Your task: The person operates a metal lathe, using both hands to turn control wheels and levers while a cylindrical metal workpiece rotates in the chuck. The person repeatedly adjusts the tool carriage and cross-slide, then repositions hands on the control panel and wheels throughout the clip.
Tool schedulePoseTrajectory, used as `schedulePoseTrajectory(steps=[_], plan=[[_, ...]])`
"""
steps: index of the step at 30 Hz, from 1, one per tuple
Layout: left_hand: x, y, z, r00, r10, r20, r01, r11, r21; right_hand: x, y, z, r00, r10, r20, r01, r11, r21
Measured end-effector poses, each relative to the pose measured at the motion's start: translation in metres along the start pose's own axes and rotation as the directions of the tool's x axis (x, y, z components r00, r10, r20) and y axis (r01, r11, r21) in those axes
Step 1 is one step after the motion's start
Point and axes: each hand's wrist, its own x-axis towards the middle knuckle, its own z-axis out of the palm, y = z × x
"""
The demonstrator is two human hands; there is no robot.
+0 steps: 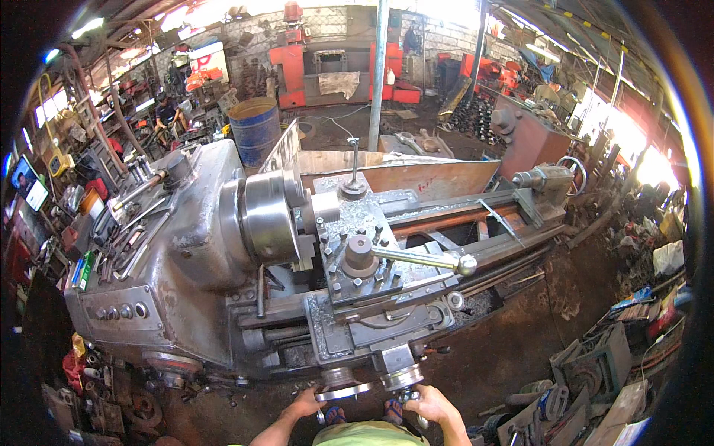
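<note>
A large metal lathe (pixel 201 245) fills the middle of the view. At its front, my left hand (pixel 303 404) is closed at the left edge of the carriage handwheel (pixel 346 392); its fingertips are partly hidden. My right hand (pixel 433 406) grips the crank handle (pixel 410 395) below the round cross-slide dial (pixel 401 377). Beyond my hands, the tool post (pixel 360 256) carries a long lever with a ball end (pixel 465 265), lying to the right. The big steel chuck (pixel 268 215) is at the left, beside a pale cylindrical piece (pixel 325 205). Metal chips cover the carriage top.
Wrenches and other hand tools (pixel 137 249) lie on the headstock. The tailstock (pixel 543 178) with its wheel stands at the bed's far right. A blue drum (pixel 254 132) and a post (pixel 378 67) rise behind. Scrap metal and boards (pixel 595 364) crowd the lower right floor.
</note>
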Motion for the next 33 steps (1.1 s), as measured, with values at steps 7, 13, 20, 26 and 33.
schedulePoseTrajectory(steps=[7, 13, 20, 26, 33], plan=[[0.006, -0.006, 0.000, 0.998, 0.016, 0.064, -0.013, 0.999, -0.034, -0.002, -0.002, -0.001, 1.000, 0.009, -0.014, -0.009, 1.000, 0.019], [0.009, -0.011, 0.005, 0.998, 0.065, -0.017, -0.062, 0.989, 0.132, -0.001, -0.002, -0.001, 1.000, 0.004, -0.001, -0.004, 1.000, 0.004], [0.009, -0.012, 0.002, 0.997, 0.068, 0.024, -0.069, 0.997, 0.036, -0.001, 0.000, 0.000, 1.000, -0.014, -0.009, 0.014, 1.000, 0.013], [0.011, -0.014, 0.006, 0.998, 0.068, -0.008, -0.067, 0.995, 0.080, -0.004, -0.006, -0.002, 1.000, 0.027, 0.001, -0.027, 1.000, 0.016], [0.015, -0.019, 0.006, 0.996, 0.082, 0.022, -0.084, 0.992, 0.098, -0.005, -0.006, -0.003, 0.999, 0.026, 0.021, -0.027, 0.999, 0.037]])
